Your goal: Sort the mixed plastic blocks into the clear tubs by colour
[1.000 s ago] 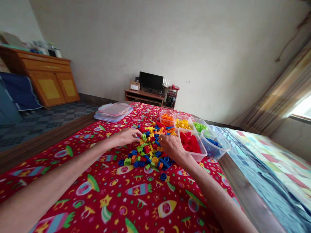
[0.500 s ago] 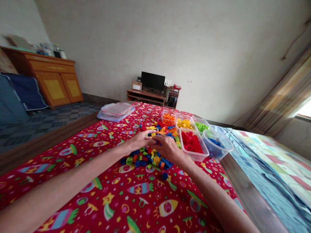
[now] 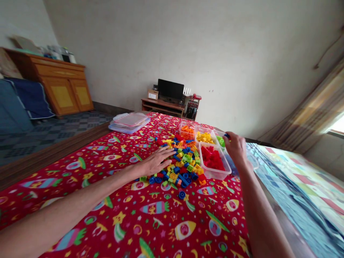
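Containers (image 3: 217,174), five, beside one mixed brick pile (image 3: 185,167); left hand (image 3: 155,163) at pile, fingers spread; right hand (image 3: 236,146) pinching one blue brick (image 3: 227,135).

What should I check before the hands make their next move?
1. Right hand holding something: ok, a blue piece shows at its fingertips.
2. Left hand at the mixed pile: ok, fingers spread over its near-left part.
3. Red pieces unmixed: ok, only red shows in their box.
4. Contents of the tub beside that box: cannot tell, the right arm covers most.
5. Pile together: not ok, a round blue piece lies apart.
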`<state>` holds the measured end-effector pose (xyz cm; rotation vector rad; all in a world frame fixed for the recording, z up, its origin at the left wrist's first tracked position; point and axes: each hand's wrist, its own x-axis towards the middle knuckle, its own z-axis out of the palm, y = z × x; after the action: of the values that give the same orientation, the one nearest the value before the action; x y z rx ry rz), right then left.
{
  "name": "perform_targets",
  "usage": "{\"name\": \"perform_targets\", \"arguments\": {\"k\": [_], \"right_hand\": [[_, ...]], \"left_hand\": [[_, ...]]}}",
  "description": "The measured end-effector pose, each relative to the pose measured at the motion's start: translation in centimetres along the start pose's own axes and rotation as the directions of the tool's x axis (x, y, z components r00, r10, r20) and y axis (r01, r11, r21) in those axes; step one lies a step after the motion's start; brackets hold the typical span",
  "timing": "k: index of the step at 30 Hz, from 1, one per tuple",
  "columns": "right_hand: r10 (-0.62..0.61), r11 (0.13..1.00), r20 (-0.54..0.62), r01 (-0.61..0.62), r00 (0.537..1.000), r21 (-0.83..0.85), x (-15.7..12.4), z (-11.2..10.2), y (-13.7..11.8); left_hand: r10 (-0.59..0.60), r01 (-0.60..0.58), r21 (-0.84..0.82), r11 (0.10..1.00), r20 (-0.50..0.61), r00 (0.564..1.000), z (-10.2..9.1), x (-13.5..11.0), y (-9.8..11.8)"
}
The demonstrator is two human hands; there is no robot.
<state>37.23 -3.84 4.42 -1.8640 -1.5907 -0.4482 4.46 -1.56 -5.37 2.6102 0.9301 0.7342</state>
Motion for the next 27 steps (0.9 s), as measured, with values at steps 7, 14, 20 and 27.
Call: {"name": "perform_targets", "arguments": {"k": [7, 14, 20, 27], "right_hand": [[0.186, 0.978, 0.003, -0.185, 0.983, -0.099, 0.1, -0.2, 5.7], [-0.184, 0.98, 0.075, 0.176, 0.98, 0.093, -1.0, 0.1, -2.6], [-0.745, 0.663, 0.238, 0.653, 0.624, 0.365, -8.8, 1.7, -13.5], [-0.983, 0.182, 0.096, 0.886, 0.156, 0.426, -15.6, 3.9, -16.7]], "left_hand": [[0.002, -0.003, 0.023, 1.0, 0.073, 0.997, 0.1, 0.1, -0.3], [-0.162, 0.131, -0.39, 0.912, -0.047, 0.986, 0.2, 0.2, -0.4], [-0.535, 0.123, -0.862, 0.492, -0.188, 0.824, 0.6, 0.6, -2.5], [-0.631, 0.106, -0.917, 0.385, -0.177, 0.755, 0.0, 0.6, -2.4]]}}
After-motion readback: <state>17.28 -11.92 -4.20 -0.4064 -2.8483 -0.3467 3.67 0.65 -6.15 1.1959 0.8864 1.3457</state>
